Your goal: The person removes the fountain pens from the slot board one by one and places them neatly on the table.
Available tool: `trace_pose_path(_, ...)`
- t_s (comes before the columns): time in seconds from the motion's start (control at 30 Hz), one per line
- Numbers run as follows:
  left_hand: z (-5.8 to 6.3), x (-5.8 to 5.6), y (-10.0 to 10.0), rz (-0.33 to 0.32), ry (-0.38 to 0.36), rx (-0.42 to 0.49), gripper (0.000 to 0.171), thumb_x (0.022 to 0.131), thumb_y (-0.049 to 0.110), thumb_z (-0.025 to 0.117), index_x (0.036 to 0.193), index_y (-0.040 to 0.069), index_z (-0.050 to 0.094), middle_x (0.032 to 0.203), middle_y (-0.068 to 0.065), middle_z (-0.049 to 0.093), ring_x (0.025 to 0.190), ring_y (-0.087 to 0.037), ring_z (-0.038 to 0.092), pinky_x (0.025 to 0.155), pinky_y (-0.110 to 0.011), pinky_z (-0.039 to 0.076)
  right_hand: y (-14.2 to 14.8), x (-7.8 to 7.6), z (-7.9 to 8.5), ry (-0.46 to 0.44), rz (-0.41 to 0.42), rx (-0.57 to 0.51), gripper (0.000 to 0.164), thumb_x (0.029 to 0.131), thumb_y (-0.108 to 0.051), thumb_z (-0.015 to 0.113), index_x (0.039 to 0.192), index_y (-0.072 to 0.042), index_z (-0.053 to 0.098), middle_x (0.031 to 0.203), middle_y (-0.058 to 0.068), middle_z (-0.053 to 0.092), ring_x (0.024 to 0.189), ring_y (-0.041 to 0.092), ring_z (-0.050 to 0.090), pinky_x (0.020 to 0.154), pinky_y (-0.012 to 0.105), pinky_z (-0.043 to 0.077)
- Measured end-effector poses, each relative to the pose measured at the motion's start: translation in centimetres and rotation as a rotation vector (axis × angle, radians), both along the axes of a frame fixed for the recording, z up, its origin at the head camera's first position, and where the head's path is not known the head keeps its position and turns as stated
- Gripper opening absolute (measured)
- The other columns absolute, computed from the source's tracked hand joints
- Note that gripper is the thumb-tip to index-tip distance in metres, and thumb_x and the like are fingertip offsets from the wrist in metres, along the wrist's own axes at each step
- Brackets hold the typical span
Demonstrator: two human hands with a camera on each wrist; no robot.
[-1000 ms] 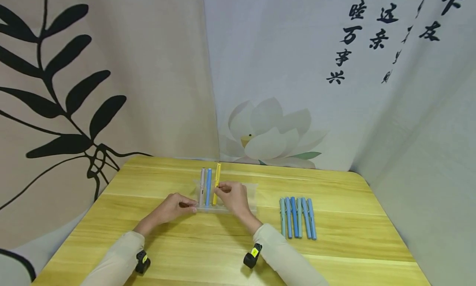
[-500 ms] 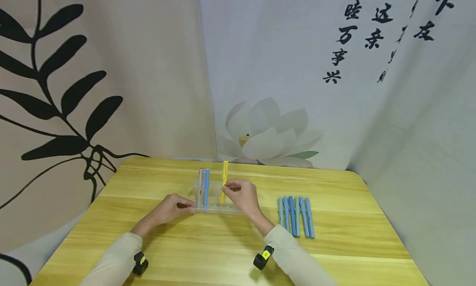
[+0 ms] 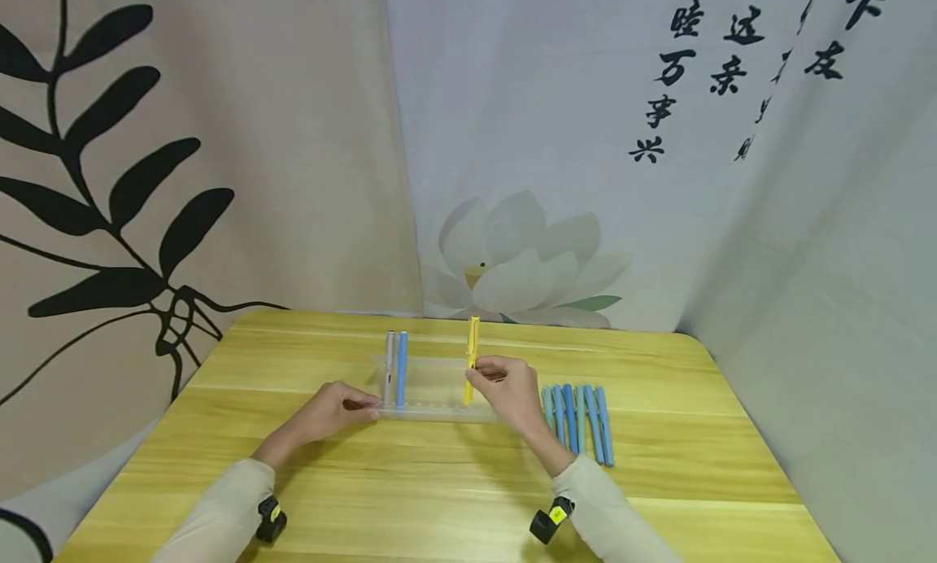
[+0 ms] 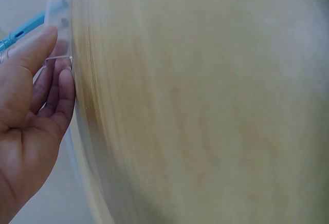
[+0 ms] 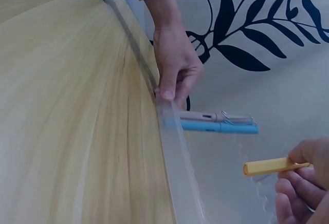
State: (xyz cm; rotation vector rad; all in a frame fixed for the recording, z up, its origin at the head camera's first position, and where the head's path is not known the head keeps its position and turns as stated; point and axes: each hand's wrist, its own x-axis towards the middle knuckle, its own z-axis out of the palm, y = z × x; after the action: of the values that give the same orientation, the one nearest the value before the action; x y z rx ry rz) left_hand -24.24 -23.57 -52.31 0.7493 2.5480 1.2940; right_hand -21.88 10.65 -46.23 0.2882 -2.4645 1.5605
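Note:
A clear plastic pen rack [image 3: 439,381] stands on the wooden table. My left hand [image 3: 338,410] grips its left end between thumb and fingers, as the left wrist view also shows. A greyish-pink pen [image 3: 389,368] and a blue pen [image 3: 402,369] stand upright side by side in the rack's left end. Between thumb and fingers my right hand [image 3: 512,392] pinches a yellow pen [image 3: 472,339], held upright over the right part of the rack. In the right wrist view, the yellow pen's free end [image 5: 252,168] points toward the rack's slotted strip [image 5: 177,157], apart from it.
Several blue and green pens [image 3: 591,425] lie in a row on the table to the right, partly behind my right wrist. Behind the table [image 3: 410,498] hangs a curtain [image 3: 329,181] printed with leaves, a lotus and writing.
My right hand has carried the yellow pen to the right along the rack, away from the blue pen. My left hand keeps its grip on the rack's end. The head view has shifted slightly.

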Motion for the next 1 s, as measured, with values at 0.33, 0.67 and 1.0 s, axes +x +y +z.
trace_pose_path(0.33,0.2,0.0,-0.1,0.006,-0.007,-0.001,0.032,0.097,0.025,0.072,0.118,0.002,0.075,0.116,-0.013,0.075,0.091,-0.012,0.07,0.075,-0.025,0.057,3.7,0.8,-0.2,0.022,-0.066,0.006,0.02,0.091,-0.022,0.081,0.105,-0.009,0.08,0.09,0.002,0.078,0.082,0.015,0.071,0.074,0.03,0.059)
trace_pose_path(0.67,0.1,0.0,0.0,0.007,-0.005,-0.016,0.032,0.097,0.025,0.072,0.118,0.001,0.075,0.115,-0.013,0.075,0.089,-0.011,0.069,0.075,-0.025,0.057,7.7,1.1,-0.9,0.012,-0.138,0.035,0.024,0.091,-0.023,0.08,0.107,-0.005,0.079,0.093,0.006,0.078,0.084,0.019,0.073,0.071,0.027,0.059)
trace_pose_path(1.0,0.3,0.1,0.2,-0.002,0.007,-0.023,0.031,0.097,0.023,0.072,0.118,0.0,0.075,0.115,-0.013,0.075,0.088,-0.01,0.068,0.074,-0.025,0.057,11.6,1.8,-1.1,-0.044,-0.219,0.083,0.027,0.093,-0.026,0.078,0.11,-0.006,0.079,0.097,0.007,0.078,0.085,0.017,0.072,0.067,0.022,0.055)
